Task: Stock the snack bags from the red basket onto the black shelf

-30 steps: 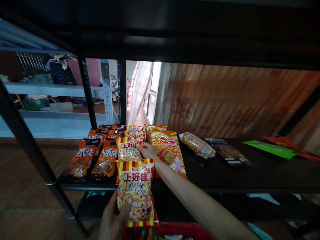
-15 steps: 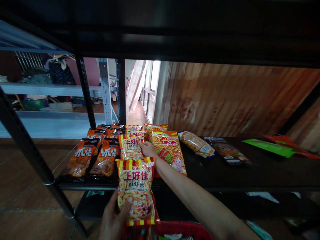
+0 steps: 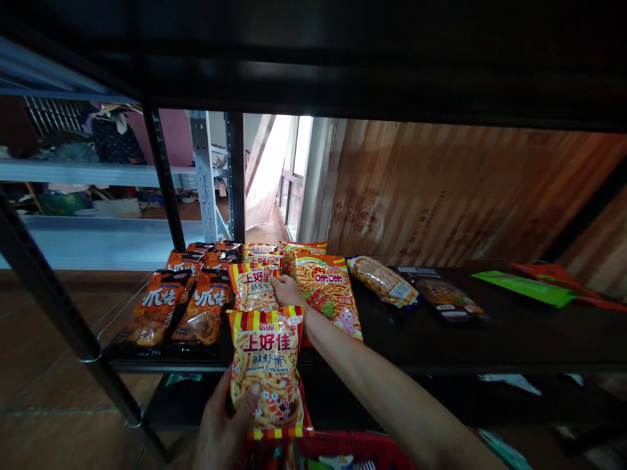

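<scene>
My left hand [image 3: 221, 431] grips the lower part of a striped red-and-yellow prawn cracker bag [image 3: 265, 365], holding it upright in front of the black shelf [image 3: 441, 339]. My right hand [image 3: 287, 292] reaches onto the shelf, fingers closed on the edge of another prawn cracker bag [image 3: 252, 287] in a row of the same bags. An orange snack bag [image 3: 327, 290] lies just right of that hand. Black-and-orange bags [image 3: 157, 307] lie in rows to the left.
A clear packet of snacks [image 3: 383, 281], a dark packet [image 3: 448, 300] and green [image 3: 526, 287] and red flat packets lie further right on the shelf. A red basket [image 3: 353, 450] sits below. A black shelf post [image 3: 59, 294] stands at left. Wooden boards stand behind.
The view shifted slightly; my right hand stays on the shelved bag, nudging it a little further back. My left hand keeps the front bag steady.
</scene>
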`<state>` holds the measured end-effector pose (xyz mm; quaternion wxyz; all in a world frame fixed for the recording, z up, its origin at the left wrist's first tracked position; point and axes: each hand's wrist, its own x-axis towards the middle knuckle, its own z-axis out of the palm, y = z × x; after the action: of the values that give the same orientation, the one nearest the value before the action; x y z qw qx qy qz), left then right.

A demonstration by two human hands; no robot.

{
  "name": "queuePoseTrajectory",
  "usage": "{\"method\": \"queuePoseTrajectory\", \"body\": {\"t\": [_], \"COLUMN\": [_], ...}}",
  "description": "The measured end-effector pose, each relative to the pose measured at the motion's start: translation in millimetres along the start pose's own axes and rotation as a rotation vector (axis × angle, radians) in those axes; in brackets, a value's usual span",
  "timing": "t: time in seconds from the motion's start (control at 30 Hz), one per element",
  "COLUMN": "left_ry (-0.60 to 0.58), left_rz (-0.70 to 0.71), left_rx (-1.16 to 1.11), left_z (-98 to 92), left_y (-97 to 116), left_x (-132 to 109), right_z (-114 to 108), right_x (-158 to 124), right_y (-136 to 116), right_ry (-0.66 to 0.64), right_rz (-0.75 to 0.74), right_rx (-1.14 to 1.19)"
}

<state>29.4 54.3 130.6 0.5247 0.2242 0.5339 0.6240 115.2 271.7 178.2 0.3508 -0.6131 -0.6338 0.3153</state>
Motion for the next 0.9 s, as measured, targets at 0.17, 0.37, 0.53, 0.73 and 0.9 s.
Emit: {"method": "queuePoseTrajectory", "body": {"t": [0.17, 0.37, 0.53, 0.73, 0.9], "left_ry": [0.001, -0.015, -0.066, -0.048, 0.023], "left_rz": [0.007, 0.051, 0.073, 0.083, 0.102], "left_rx": [-0.009, -0.041, -0.018, -0.037, -0.030], "left_z": [3.0, 1.6, -5.0, -8.5, -10.2], "left_y": [4, 7, 3, 5, 6], "left_x": [-5, -9, -3, -1, 1], "right_z": [2, 5, 15, 23, 17], "right_x": [-6, -17, -14, -19, -30], "right_y": [2, -2, 1, 9, 14], "right_ry": [0.013, 0.093, 0.198, 0.241, 0.146], "right_rz": [0.002, -0.029, -0.111, -0.277, -0.237], "right_rx": [0.022, 0.233, 0.241, 0.302, 0.379]}}
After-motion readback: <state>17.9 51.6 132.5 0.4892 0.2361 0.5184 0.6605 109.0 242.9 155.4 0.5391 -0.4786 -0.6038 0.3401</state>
